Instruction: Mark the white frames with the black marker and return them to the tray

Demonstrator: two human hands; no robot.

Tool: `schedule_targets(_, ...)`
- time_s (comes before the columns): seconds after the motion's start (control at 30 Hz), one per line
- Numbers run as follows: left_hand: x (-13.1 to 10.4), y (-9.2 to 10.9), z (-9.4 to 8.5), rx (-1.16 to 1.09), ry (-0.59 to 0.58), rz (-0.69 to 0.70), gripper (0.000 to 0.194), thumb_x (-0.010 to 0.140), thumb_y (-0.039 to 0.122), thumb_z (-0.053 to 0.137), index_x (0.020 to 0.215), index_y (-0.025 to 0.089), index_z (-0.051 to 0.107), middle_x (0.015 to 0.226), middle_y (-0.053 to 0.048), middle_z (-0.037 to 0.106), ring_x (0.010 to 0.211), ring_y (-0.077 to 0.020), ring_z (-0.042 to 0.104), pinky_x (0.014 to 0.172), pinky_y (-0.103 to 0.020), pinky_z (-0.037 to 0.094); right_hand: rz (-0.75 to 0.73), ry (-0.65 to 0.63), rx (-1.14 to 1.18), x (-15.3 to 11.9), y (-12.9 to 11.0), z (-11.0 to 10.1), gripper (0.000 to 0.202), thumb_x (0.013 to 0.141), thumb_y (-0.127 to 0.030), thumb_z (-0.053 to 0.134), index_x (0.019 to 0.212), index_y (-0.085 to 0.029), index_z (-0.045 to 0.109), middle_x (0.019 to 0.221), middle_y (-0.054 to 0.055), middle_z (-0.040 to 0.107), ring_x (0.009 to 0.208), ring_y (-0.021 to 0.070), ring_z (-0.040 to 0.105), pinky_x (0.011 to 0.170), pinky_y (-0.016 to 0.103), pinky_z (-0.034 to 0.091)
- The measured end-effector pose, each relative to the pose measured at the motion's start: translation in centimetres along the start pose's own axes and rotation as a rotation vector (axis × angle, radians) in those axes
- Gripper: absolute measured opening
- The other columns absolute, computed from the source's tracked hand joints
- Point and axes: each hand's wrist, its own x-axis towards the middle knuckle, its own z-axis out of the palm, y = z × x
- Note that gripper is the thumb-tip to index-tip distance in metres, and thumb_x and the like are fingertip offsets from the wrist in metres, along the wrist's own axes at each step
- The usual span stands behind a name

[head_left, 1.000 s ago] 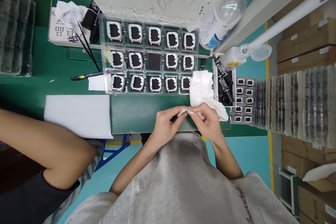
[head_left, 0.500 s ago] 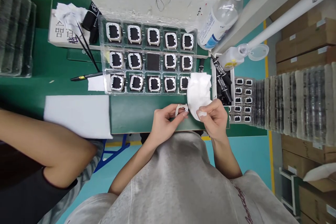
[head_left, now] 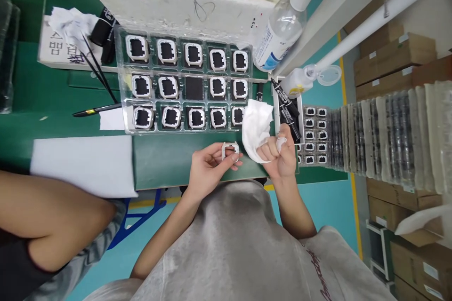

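Observation:
Between the thumb and fingers of my left hand (head_left: 208, 169) is a small white frame (head_left: 231, 150), held over the green table near its front edge. To its right, my right hand (head_left: 280, 155) is closed around a white cloth (head_left: 254, 127), whose loose part hangs out to the left; a bit of white also shows at its fingers. Behind both hands lies a clear plastic tray (head_left: 123, 80) with rows of similar white frames around black inserts. One middle compartment (head_left: 194, 88) shows only a black insert.
A spray bottle (head_left: 278, 33) and a smaller bottle (head_left: 296, 80) stand at the back right, beside a box of markers (head_left: 289, 117). Tweezers (head_left: 99, 70) and a white sheet (head_left: 83, 164) lie left. Another person's arm (head_left: 52, 207) is at lower left.
The view has shifted, so the tray sits further left. My left hand has turned the white frame more upright into view. My right hand has rotated, its fingers now curled up over the cloth.

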Motion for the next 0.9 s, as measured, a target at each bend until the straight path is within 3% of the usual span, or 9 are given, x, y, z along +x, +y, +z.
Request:
schedule_targets(0.27, -0.2, 0.2, 0.0, -0.002, -0.008, -0.013, 0.028, 0.089, 0.04, 0.1, 0.1, 0.017, 0.087, 0.09, -0.008, 0.089, 0.075, -0.0216, 0.086, 0.067, -0.031, 0.074, 0.072, 0.092, -0.068, 0.1, -0.5, -0.2, 0.055, 0.098, -0.074, 0.082, 0.098, -0.035, 0.043, 0.057, -0.018, 0.017, 0.044, 0.0109, 0.002, 0.042, 0.027, 0.015)
schedule_targets(0.47, 0.1, 0.2, 0.1, -0.042, -0.003, -0.013, 0.032, 0.086, 0.041, 0.102, 0.097, 0.016, 0.085, 0.086, -0.008, 0.088, 0.071, -0.0227, 0.085, 0.06, -0.03, 0.072, -0.05, 0.173, -0.295, -0.3, -0.2, 0.3, 0.047, 0.103, -0.07, 0.078, 0.099, -0.033, 0.049, 0.058, -0.016, 0.023, 0.045, 0.0104, 0.011, 0.046, 0.026, 0.023)
schedule_targets(0.6, 0.3, 0.3, -0.2, -0.066, -0.007, -0.027, 0.037, 0.085, 0.044, 0.101, 0.1, 0.015, 0.084, 0.084, -0.009, 0.087, 0.065, -0.0231, 0.084, 0.054, -0.03, 0.07, -0.228, 0.302, -0.592, -1.0, 0.5, 0.5, 0.024, 0.112, -0.051, 0.071, 0.109, -0.031, 0.059, 0.062, -0.013, 0.041, 0.049, 0.0117, 0.034, 0.052, 0.026, 0.031)
schedule_targets(0.7, 0.4, 0.4, -0.7, -0.097, -0.011, -0.051, 0.038, 0.086, 0.044, 0.101, 0.101, 0.015, 0.082, 0.083, -0.009, 0.087, 0.057, -0.0213, 0.081, 0.05, -0.028, 0.067, -0.28, 0.314, -0.882, -1.2, 0.9, 0.1, 0.011, 0.112, -0.038, 0.069, 0.115, -0.027, 0.068, 0.072, -0.006, 0.061, 0.055, 0.0125, 0.048, 0.055, 0.028, 0.035)
schedule_targets(0.9, 0.7, 0.1, -1.3, -0.176, 0.004, -0.077, 0.036, 0.085, 0.041, 0.102, 0.101, 0.015, 0.083, 0.079, -0.007, 0.086, 0.054, -0.0203, 0.08, 0.049, -0.025, 0.066, -0.334, 0.253, -1.328, -0.7, 1.1, -0.7, 0.014, 0.11, -0.03, 0.062, 0.114, -0.024, 0.075, 0.084, 0.001, 0.078, 0.062, 0.0162, 0.064, 0.062, 0.032, 0.043)
